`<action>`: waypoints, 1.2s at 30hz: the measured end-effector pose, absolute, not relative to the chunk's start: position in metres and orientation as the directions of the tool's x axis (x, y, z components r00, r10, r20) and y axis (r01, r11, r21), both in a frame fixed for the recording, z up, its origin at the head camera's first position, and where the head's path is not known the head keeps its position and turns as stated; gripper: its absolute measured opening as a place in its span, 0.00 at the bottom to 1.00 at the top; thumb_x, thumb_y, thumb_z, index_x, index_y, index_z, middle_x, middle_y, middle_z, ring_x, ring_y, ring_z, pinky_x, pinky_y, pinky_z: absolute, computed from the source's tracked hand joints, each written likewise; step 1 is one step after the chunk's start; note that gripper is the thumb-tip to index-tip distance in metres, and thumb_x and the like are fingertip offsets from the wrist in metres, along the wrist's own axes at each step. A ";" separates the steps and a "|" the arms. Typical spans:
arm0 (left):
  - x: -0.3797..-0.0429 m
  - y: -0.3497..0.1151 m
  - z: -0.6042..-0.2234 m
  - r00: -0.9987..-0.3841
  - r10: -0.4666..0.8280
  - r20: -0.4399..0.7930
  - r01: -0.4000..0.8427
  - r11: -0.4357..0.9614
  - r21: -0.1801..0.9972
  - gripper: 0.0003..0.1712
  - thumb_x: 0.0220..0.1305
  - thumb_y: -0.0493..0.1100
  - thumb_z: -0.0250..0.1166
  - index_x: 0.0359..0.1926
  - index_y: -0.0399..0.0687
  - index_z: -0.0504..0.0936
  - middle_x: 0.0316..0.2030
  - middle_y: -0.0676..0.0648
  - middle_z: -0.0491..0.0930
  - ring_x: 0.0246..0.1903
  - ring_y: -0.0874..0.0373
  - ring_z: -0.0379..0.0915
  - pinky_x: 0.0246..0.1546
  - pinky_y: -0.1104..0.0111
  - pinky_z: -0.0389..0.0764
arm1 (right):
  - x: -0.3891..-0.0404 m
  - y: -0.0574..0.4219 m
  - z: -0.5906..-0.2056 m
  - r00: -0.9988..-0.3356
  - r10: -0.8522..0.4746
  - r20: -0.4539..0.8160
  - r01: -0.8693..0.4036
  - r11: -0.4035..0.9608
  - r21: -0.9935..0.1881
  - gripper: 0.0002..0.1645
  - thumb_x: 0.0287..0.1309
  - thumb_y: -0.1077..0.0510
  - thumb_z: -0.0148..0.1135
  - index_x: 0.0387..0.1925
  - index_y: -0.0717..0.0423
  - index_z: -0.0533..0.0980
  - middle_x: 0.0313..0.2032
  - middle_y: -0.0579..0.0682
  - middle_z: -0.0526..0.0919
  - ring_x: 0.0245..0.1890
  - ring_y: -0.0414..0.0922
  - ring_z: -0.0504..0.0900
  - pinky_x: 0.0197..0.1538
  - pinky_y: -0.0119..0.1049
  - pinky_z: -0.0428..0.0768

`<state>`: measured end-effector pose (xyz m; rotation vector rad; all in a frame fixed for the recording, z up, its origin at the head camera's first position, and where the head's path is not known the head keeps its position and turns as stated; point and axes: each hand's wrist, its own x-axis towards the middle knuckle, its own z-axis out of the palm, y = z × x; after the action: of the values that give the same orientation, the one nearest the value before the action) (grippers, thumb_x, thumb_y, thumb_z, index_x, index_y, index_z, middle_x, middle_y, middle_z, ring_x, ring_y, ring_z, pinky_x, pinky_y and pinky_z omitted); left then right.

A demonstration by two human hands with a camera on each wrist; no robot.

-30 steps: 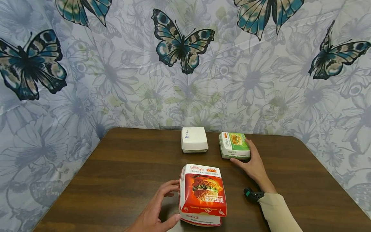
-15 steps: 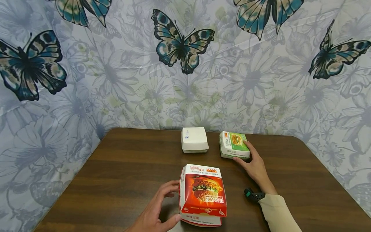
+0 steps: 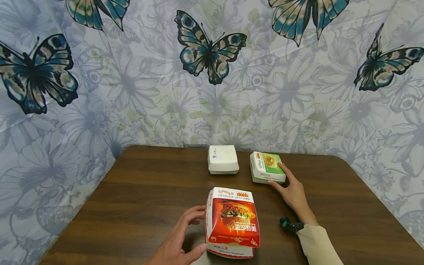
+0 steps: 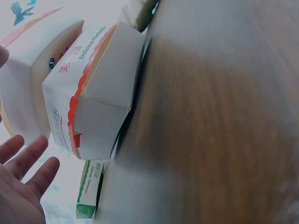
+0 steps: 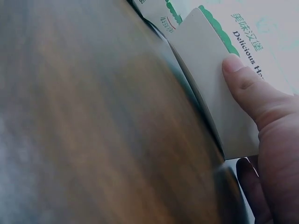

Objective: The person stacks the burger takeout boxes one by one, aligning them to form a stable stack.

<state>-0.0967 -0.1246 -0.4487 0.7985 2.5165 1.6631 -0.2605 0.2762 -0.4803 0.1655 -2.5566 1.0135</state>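
Observation:
A red and white hamburger box [image 3: 233, 221] stands near the table's front, its lid over a white base. At its left side my left hand [image 3: 185, 235] has its fingertips by the wall and its thumb by the front corner. The left wrist view shows those fingers [image 4: 35, 158] extended and spread. Farther back on the right, my right hand [image 3: 293, 193] holds the right front corner of a smaller green and white hamburger box [image 3: 267, 167]. In the right wrist view, the thumb [image 5: 247, 86] presses the printed front of that box [image 5: 201, 70]; the other fingers are mostly hidden.
A plain white box [image 3: 223, 159] sits at the back of the brown wooden table [image 3: 139, 191], left of the green box. Directly behind the table's rear edge hangs a butterfly-print cloth [image 3: 212, 110]. A dark band [image 3: 290, 224] is on the right wrist.
My right thumb has slid slightly right along the green box's front. The green box has shifted a little. The left hand, red box and white box look unmoved.

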 end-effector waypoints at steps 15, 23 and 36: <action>-0.097 -0.125 -0.449 -0.872 0.425 0.243 0.392 0.310 0.866 0.35 0.71 0.48 0.68 0.72 0.68 0.61 0.75 0.55 0.59 0.67 0.50 0.64 0.65 0.60 0.76 | -0.254 0.273 -0.478 -0.905 0.034 0.424 -0.261 0.741 -0.618 0.50 0.57 0.51 0.78 0.77 0.49 0.64 0.70 0.69 0.69 0.59 0.68 0.79 0.56 0.63 0.78; -0.097 -0.123 -0.448 -0.881 0.411 0.235 0.383 0.325 0.865 0.34 0.70 0.49 0.68 0.71 0.69 0.62 0.74 0.55 0.59 0.66 0.51 0.66 0.64 0.61 0.76 | -0.249 0.271 -0.475 -0.903 0.059 0.425 -0.241 0.750 -0.616 0.49 0.59 0.49 0.76 0.77 0.50 0.63 0.68 0.71 0.72 0.54 0.65 0.81 0.53 0.61 0.78; -0.097 -0.125 -0.450 -0.864 0.415 0.285 0.431 0.318 0.845 0.35 0.69 0.47 0.69 0.71 0.67 0.62 0.74 0.53 0.61 0.64 0.53 0.68 0.63 0.61 0.77 | -0.242 0.267 -0.470 -0.885 0.078 0.460 -0.243 0.764 -0.598 0.49 0.56 0.50 0.78 0.75 0.51 0.66 0.60 0.70 0.79 0.40 0.55 0.81 0.42 0.47 0.78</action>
<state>-0.0968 -0.1247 -0.4502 0.8223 2.5628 1.6502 -0.2421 0.2675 -0.4700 0.1245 -2.4932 0.9348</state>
